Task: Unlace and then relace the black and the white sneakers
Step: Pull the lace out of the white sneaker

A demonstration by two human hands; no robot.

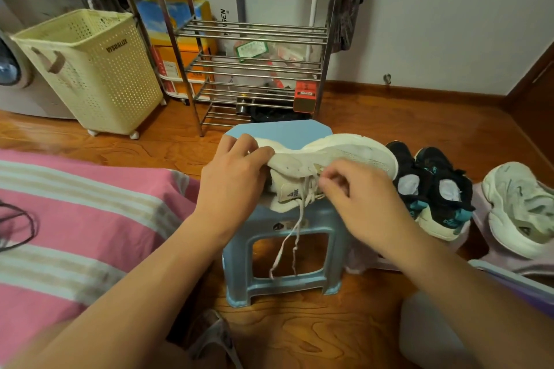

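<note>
Nearest, pink-and-white striped bedding (pixel 75 219) is lying at the left and bare orange-brown wood floor (pixel 314 335) is showing below the arms. Left hand (pixel 232 177) is gripping the heel end of the worn white mesh sneaker (pixel 338 153), fingers curled over the collar, probably pinning it so it is not sliding. Right hand (pixel 356 198) is working at the eyelets, fingers (pixel 331 181) bunched as if pinching the off-white shoelace (pixel 295 237), though the exact pinch is hidden. Sneaker is lying tipped on its side on the light blue plastic stool (pixel 284 249), tongue toward the camera, toe overhanging the right edge; loose lace ends are dangling past the front edge, so unlacing looks under way. Just right, the pair of black sneakers with teal trim (pixel 431 189) and the second white sneaker (pixel 518 207) are waiting on the floor, crowding that side. Room is opening leftward. Farther back, a cream perforated laundry basket (pixel 96 69) and steel shoe rack (pixel 248 48) are standing well apart.
</note>
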